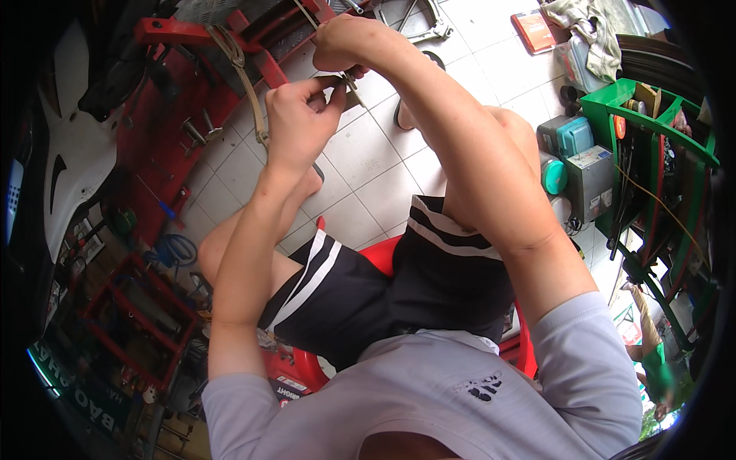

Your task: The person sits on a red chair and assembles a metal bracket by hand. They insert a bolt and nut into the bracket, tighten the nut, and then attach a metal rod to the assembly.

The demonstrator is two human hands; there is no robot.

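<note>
My left hand (pixel 300 119) is closed in a pinch, thumb and fingertips on a small dark, flat piece whose kind I cannot make out. Just above and to its right, my right hand (pixel 345 44) is closed with the palm turned away. A thin straight rod (pixel 307 14) sticks out beyond its knuckles and seems to run through the fist; a similar thin end (pixel 357 96) shows below, by the left fingertips. The two hands almost touch, and my fingers hide most of what lies between them.
A red metal stand (pixel 184 31) with a tan strap (pixel 249 92) is at the upper left, beside a white motorbike panel (pixel 84 153). On the right stand a green rack (pixel 652 126) and a grey box (pixel 592 184). I sit on a red stool (pixel 379 253) over white tiles.
</note>
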